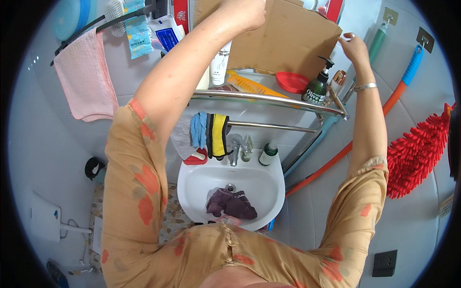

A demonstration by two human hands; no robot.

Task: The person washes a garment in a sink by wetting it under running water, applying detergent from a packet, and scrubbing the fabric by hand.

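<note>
The brown cardboard (281, 41) stood upright behind the things on the shelf, above the sink, and from where I stood it was the largest thing between the person's hands. The left hand (247, 14) was up at the cardboard's upper left part, cut off by the edge of my view; its fingers were hidden, so I could not tell how far open it was or whether it held anything. The right hand (354, 47) was at the cardboard's right corner, its fingers bent inward with the tips just beside the edge. Whether they gripped it, I could not tell. A silver bracelet (366, 87) circled that wrist.

In front of the cardboard stood a white tube (219, 67), and to the right of that lay a yellow comb (254, 85), a red dish (291, 82) and a dark pump bottle (316, 86). Below the cardboard, a blue cloth (198, 130) hung from a rail (273, 126). Further below it was the white sink (192, 192), with a wet-looking purple cloth (230, 204) bunched inside. A pink towel (86, 79) hung well to the cardboard's left.
</note>
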